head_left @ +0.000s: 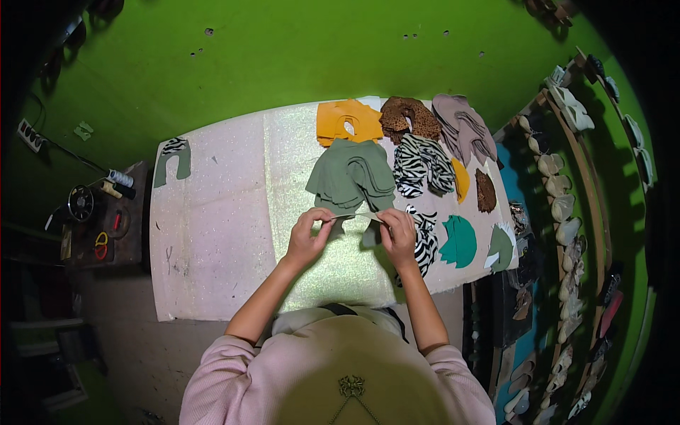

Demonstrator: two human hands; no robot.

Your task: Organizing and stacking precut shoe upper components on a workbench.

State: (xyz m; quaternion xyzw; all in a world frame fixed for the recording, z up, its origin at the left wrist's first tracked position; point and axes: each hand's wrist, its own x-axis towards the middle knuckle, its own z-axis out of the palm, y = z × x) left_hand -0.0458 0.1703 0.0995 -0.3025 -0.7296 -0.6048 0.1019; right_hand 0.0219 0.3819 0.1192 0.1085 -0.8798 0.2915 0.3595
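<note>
Close to my body, above the table, my left hand (310,235) and my right hand (398,237) pinch the two ends of a thin curved green cut piece (364,214), seen nearly edge-on. Just beyond it lies a fanned stack of matching green cut pieces (347,173). Zebra-print pieces (426,239) lie beside my right hand, and a larger zebra-print stack (419,164) sits farther back. My fingers partly cover the held piece.
Orange (333,122), brown spotted (397,113) and mauve (460,117) stacks line the far edge. Teal pieces (458,242) lie at right. A green and zebra-print piece (183,161) lies far left. Shoe racks (591,170) stand right; a side table (131,244) holds scissors (101,249) and thread spools (121,178).
</note>
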